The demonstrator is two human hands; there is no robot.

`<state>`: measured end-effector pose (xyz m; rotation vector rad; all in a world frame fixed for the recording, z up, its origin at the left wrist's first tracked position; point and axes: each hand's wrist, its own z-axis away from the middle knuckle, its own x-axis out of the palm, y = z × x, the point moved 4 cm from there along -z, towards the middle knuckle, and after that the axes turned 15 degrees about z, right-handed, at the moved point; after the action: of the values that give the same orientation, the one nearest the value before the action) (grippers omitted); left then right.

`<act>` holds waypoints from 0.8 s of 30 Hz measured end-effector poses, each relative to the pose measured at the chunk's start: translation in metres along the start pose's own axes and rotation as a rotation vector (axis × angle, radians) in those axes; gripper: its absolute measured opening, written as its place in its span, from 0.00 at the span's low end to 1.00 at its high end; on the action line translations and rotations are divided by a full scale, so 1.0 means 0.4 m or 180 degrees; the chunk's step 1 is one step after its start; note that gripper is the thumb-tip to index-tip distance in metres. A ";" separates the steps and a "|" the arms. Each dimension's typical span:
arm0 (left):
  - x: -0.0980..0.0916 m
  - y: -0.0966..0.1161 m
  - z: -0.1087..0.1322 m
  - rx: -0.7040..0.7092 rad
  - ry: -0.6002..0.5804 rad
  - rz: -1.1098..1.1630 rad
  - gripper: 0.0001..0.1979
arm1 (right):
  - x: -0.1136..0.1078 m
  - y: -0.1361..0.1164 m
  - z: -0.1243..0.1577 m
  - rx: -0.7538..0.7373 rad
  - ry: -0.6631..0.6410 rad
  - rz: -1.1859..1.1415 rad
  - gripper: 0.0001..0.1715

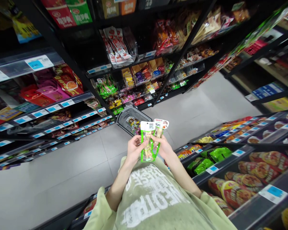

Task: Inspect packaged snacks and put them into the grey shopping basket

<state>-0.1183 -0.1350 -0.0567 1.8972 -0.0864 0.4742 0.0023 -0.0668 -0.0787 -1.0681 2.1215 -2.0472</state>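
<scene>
I hold two narrow green snack packets upright in front of my chest. My left hand is closed on the green packet with the white top. Beside it, my right hand is closed on the second packet, which has a white and red header. The two packets touch and partly overlap. Both forearms come up from my pale green printed shirt. Just beyond the packets, a grey shopping basket with several wrapped goods in it sits on the floor.
I stand in a shop aisle with a pale tiled floor. Black shelves full of bagged snacks run along the left and far side. On my right, close shelves carry green bags and red bowl noodles.
</scene>
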 end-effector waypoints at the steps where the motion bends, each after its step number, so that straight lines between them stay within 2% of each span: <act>1: 0.001 0.001 0.000 0.0001 0.0007 -0.0005 0.16 | 0.000 0.001 0.000 0.0006 -0.0013 -0.0005 0.21; 10: -0.005 -0.007 -0.003 0.0012 0.0141 -0.0152 0.16 | -0.003 0.006 -0.001 0.0022 0.0071 0.0116 0.21; 14: -0.012 -0.012 -0.006 0.0061 0.0103 -0.0093 0.14 | -0.007 0.004 -0.005 -0.0075 0.0326 0.0284 0.22; 18: -0.020 0.001 -0.004 0.0695 0.0217 -0.0500 0.07 | -0.024 -0.007 -0.007 -0.0446 0.0797 0.0888 0.21; 20: -0.016 0.014 0.002 0.1184 0.0249 -0.0933 0.03 | -0.027 -0.009 -0.008 -0.0559 0.0719 0.0918 0.21; 24: 0.016 0.025 0.013 0.1989 0.0091 -0.1826 0.09 | -0.018 -0.023 -0.003 -0.0845 0.0238 0.0785 0.23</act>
<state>-0.1138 -0.1425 -0.0471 2.3891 0.6806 0.1318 0.0114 -0.0617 -0.0735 -0.7104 2.4713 -1.7600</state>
